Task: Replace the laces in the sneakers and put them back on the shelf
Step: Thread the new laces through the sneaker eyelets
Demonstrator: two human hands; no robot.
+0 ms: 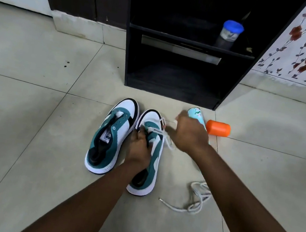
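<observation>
The left hand (139,144) grips the laced area of the right-side teal-and-white leather sneaker (147,155) while the right hand (189,134) pulls its white lace (162,132) sideways, so threading seems underway; next, the second loose white lace (195,196), near the right forearm, needs threading into the unlaced sneaker (111,135) beside the left hand.

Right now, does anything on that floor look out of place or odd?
Yes. A loose white lace lies tangled on the tiles right of the sneakers, and an orange-capped spray can lies on its side near the black shelf. The left sneaker has no lace.
</observation>
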